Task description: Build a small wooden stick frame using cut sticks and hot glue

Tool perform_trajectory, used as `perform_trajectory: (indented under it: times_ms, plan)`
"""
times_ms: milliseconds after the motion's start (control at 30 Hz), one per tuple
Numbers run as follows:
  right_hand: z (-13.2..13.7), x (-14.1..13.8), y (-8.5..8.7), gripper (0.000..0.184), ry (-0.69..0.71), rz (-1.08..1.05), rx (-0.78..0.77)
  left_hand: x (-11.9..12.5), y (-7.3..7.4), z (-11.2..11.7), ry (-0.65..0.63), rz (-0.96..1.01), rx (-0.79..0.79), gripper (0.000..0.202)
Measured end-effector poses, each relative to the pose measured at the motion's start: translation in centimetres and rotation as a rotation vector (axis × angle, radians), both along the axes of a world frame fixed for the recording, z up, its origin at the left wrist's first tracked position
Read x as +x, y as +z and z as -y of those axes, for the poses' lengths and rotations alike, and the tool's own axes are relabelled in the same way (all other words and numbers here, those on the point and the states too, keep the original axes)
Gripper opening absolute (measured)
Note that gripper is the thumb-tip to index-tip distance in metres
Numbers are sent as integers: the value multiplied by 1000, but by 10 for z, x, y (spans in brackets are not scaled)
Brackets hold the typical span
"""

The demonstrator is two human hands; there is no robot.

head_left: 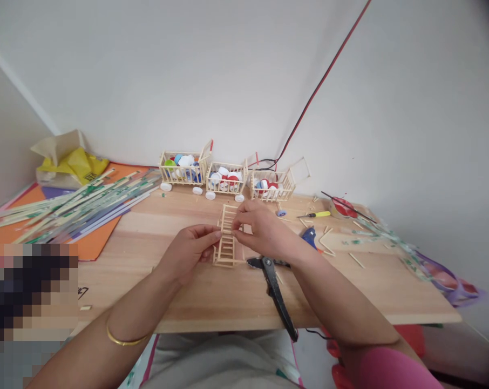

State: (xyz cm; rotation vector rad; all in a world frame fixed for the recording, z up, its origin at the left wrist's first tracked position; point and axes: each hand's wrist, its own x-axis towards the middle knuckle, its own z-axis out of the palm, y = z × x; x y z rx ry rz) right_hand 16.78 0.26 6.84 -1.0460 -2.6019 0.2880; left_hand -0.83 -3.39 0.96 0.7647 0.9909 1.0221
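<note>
A small frame of thin wooden sticks (227, 253), barred like a ladder, lies on the wooden table in front of me. My left hand (191, 246) pinches its left side between thumb and fingers. Over the right side of the frame, my right hand (263, 229) has its fingertips pressed together; whatever is between them is too small or hidden to make out. A black cutter with long handles (274, 289) lies below my right hand, partly covered by the forearm. Behind the right wrist shows part of a blue tool (309, 236).
Three stick-built carts (182, 181) with round caps inside stand along the wall. Bundles of wrapped sticks (86, 208) lie on an orange sheet (102, 246) at left. Right of my hands are a yellow-handled tool (319, 214), a tape roll (344, 207) and loose stick pieces (357, 260).
</note>
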Motion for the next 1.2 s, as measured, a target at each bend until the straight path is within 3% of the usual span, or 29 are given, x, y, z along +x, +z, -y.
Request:
perform_trajectory:
  times_ms: [600, 800, 933, 1000, 1067, 1200]
  plan:
    - [-2, -9, 15, 13, 77, 199, 21, 4, 2, -3, 22, -84, 42, 34]
    - [-2, -7, 8, 14, 41, 127, 40, 10, 0, -8, 34, -155, 43, 30]
    - [5, 6, 5, 8, -79, -117, -4, 13, 2, -8, 56, -119, -6, 27]
    - [11, 15, -2, 9, -275, -285, -108, 13, 2, -7, 62, -107, -10, 27]
    - [17, 23, -15, 14, -453, -419, -318, 13, 2, -6, 62, -98, 1, 28]
    - [27, 21, -47, 23, -523, -686, -871, 14, 4, -4, 43, -99, -3, 30]
